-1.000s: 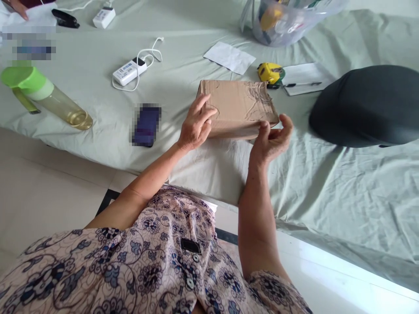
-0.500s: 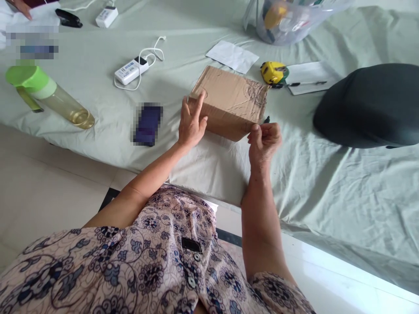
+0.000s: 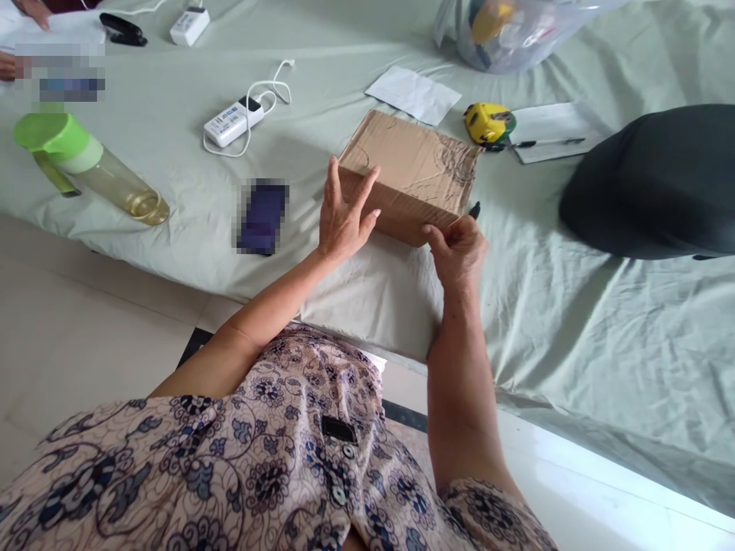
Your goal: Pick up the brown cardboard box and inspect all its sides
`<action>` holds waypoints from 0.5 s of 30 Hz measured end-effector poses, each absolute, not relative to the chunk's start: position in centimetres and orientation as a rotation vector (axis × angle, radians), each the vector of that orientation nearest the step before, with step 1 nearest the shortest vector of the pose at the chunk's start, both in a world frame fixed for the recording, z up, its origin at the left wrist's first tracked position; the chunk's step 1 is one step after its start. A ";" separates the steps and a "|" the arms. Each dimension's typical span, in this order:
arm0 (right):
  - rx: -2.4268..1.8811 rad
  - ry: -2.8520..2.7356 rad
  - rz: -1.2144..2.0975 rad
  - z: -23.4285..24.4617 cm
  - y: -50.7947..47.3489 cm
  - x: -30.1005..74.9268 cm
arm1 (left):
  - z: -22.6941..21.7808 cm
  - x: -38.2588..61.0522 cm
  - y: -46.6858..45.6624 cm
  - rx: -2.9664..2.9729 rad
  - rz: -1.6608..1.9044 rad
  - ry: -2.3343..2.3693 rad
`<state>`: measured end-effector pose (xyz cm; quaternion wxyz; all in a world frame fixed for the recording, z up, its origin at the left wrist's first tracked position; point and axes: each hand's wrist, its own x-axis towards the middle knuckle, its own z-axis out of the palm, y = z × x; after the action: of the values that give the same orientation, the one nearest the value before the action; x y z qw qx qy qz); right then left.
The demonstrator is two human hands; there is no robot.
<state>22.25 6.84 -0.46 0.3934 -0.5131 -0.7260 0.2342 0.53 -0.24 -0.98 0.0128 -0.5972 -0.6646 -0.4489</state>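
On the sheet-covered bed (image 3: 574, 306), the left hand (image 3: 344, 218) rests spread wide against the cardboard box's (image 3: 410, 164) near side. The right hand (image 3: 459, 245) pinches the box's near right corner. Beyond the box lies a yellow tape measure (image 3: 487, 122).

green-lidded bottle (image 3: 86, 164) | power bank (image 3: 233, 122) | tape measure (image 3: 488, 122) | dark cushion (image 3: 654, 184)

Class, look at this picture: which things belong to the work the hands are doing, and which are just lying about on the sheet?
In hand:
cardboard box
left hand, flat against the box's near side
right hand, pinching at the box's near corner

Lying about:
tape measure
pen on paper
power bank with cable
green-lidded bottle
dark cushion
plastic bag
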 end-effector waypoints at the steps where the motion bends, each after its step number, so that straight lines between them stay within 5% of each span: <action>1: -1.322 -1.854 0.601 -0.3 6.8 22.3 | -1.1 0.4 -0.2 -1.863 -1.408 -2.056; 15: -1.515 -2.147 0.635 0.0 6.6 22.5 | -1.3 0.4 0.0 -1.850 -1.446 -2.037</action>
<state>22.51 6.65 -0.03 0.2173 -0.5471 -0.7752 0.2292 0.40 -0.02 -1.30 0.0165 -0.5950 -0.6553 -0.4651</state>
